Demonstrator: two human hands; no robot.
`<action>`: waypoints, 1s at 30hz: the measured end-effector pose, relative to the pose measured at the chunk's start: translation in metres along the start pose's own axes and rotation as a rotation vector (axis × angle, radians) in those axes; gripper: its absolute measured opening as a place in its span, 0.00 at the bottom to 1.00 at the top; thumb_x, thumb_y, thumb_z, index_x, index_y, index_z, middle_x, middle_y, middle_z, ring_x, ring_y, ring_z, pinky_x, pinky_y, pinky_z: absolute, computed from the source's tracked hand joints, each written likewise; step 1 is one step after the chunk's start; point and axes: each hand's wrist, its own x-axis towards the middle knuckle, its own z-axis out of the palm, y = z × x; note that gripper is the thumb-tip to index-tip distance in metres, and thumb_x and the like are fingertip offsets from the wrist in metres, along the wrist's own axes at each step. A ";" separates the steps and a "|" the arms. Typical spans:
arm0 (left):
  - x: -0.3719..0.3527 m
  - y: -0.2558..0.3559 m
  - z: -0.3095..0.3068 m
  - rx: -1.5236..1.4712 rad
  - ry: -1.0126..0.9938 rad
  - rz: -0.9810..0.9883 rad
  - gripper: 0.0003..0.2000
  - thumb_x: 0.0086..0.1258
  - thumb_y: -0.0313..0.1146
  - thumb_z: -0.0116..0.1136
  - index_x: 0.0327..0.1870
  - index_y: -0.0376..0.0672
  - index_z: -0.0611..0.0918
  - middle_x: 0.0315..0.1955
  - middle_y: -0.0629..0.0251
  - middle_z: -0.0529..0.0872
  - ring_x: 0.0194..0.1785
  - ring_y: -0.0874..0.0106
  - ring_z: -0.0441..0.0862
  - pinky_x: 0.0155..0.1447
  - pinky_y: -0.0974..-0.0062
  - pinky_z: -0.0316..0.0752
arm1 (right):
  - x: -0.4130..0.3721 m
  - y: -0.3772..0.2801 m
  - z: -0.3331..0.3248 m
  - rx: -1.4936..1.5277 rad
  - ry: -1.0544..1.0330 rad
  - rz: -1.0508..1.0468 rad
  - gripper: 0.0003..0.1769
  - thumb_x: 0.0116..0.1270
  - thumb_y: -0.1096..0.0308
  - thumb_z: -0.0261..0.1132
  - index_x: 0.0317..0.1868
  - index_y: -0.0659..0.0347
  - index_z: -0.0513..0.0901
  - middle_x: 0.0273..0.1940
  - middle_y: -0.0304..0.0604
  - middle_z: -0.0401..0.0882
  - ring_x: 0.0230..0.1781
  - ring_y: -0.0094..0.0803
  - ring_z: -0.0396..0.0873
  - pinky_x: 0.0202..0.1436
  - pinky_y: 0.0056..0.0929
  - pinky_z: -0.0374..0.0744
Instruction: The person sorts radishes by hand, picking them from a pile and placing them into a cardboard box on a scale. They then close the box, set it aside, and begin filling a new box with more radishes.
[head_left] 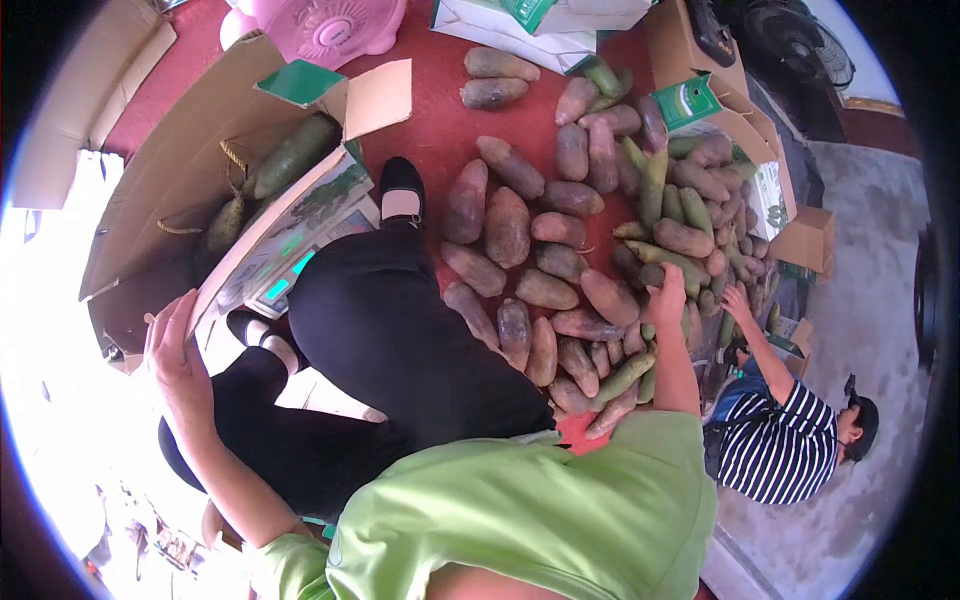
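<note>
My left hand (178, 362) is at the near end of an open cardboard box (130, 225), fingers closed on its edge. Inside that box lie a large green gourd (290, 158) and a smaller one with yellow rope beside it. At the right, my right hand (668, 297) reaches into a big heap of tubers, its fingers closed round a dark one (652, 274), mostly covered by the hand. Reddish-brown tubers (507, 228) and long green ones (652, 188) lie around it on the red floor covering (440, 125).
A person in a striped shirt (775, 440) reaches toward the heap from the right. An open carton (740, 125) borders the heap's far side. A pink fan (325, 28) stands at the top, a black fan (790, 45) at the top right. A scale (280, 287) sits beside the left box.
</note>
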 end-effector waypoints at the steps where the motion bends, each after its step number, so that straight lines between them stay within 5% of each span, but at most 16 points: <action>1: 0.000 0.000 0.000 0.017 -0.002 0.004 0.22 0.55 0.11 0.45 0.49 0.39 0.80 0.45 0.56 0.82 0.50 0.58 0.78 0.65 0.62 0.64 | -0.003 -0.002 -0.005 0.024 0.028 0.050 0.28 0.47 0.81 0.67 0.52 0.64 0.70 0.51 0.55 0.71 0.54 0.54 0.69 0.56 0.44 0.70; 6: 0.001 -0.001 0.000 0.067 0.009 -0.006 0.21 0.55 0.12 0.46 0.49 0.39 0.80 0.45 0.56 0.82 0.50 0.59 0.78 0.61 0.64 0.68 | 0.002 -0.021 -0.021 0.073 0.238 -0.031 0.30 0.48 0.81 0.68 0.54 0.65 0.71 0.49 0.54 0.72 0.52 0.51 0.71 0.56 0.39 0.72; 10: 0.002 0.005 -0.004 0.070 0.016 0.029 0.18 0.55 0.15 0.48 0.46 0.39 0.81 0.43 0.56 0.82 0.48 0.57 0.78 0.55 0.65 0.71 | 0.032 -0.062 -0.054 0.815 0.219 -0.003 0.29 0.55 0.80 0.67 0.58 0.65 0.69 0.52 0.46 0.73 0.52 0.31 0.73 0.54 0.28 0.73; 14: 0.003 0.010 -0.008 0.082 0.013 0.020 0.18 0.54 0.15 0.50 0.45 0.40 0.82 0.42 0.59 0.83 0.48 0.58 0.78 0.54 0.65 0.71 | 0.049 -0.145 -0.118 1.167 0.270 -0.085 0.27 0.61 0.82 0.60 0.61 0.69 0.66 0.56 0.47 0.71 0.58 0.31 0.70 0.64 0.30 0.67; 17: 0.003 0.010 -0.011 0.084 -0.008 0.011 0.16 0.58 0.17 0.47 0.46 0.39 0.82 0.43 0.57 0.83 0.48 0.59 0.79 0.55 0.66 0.72 | 0.057 -0.197 -0.166 1.240 0.331 -0.224 0.25 0.63 0.79 0.59 0.61 0.69 0.66 0.57 0.49 0.71 0.59 0.34 0.70 0.64 0.33 0.67; 19: 0.003 0.010 -0.011 0.071 -0.002 0.032 0.16 0.59 0.18 0.48 0.46 0.40 0.82 0.43 0.57 0.83 0.48 0.59 0.80 0.54 0.67 0.72 | 0.058 -0.238 -0.193 1.547 0.329 -0.394 0.27 0.61 0.78 0.60 0.61 0.71 0.64 0.55 0.50 0.72 0.58 0.38 0.70 0.63 0.39 0.68; 21: 0.002 0.006 -0.011 0.061 -0.006 0.049 0.16 0.59 0.18 0.48 0.46 0.39 0.82 0.43 0.56 0.83 0.48 0.59 0.80 0.54 0.67 0.72 | 0.063 -0.279 -0.209 1.725 0.283 -0.562 0.28 0.60 0.77 0.60 0.61 0.72 0.63 0.56 0.53 0.71 0.58 0.42 0.70 0.63 0.44 0.68; 24: 0.003 0.006 -0.010 0.102 -0.026 0.051 0.16 0.59 0.19 0.48 0.46 0.40 0.82 0.43 0.57 0.83 0.48 0.59 0.80 0.54 0.68 0.73 | 0.067 -0.339 -0.206 1.922 0.025 -0.792 0.28 0.57 0.79 0.62 0.59 0.70 0.65 0.39 0.48 0.81 0.39 0.31 0.81 0.49 0.33 0.79; 26: 0.001 0.007 -0.010 0.104 -0.015 0.071 0.16 0.57 0.16 0.48 0.46 0.37 0.81 0.43 0.56 0.83 0.48 0.58 0.79 0.54 0.65 0.72 | 0.050 -0.386 -0.210 1.718 -0.090 -0.575 0.23 0.54 0.77 0.67 0.51 0.66 0.72 0.37 0.43 0.81 0.35 0.26 0.80 0.42 0.26 0.79; 30: 0.000 -0.002 -0.006 0.071 -0.007 0.139 0.16 0.59 0.16 0.48 0.47 0.37 0.81 0.43 0.56 0.83 0.46 0.58 0.80 0.51 0.66 0.73 | 0.037 -0.473 -0.154 1.848 -0.305 -0.765 0.26 0.52 0.70 0.72 0.51 0.65 0.74 0.40 0.40 0.78 0.36 0.25 0.78 0.39 0.23 0.77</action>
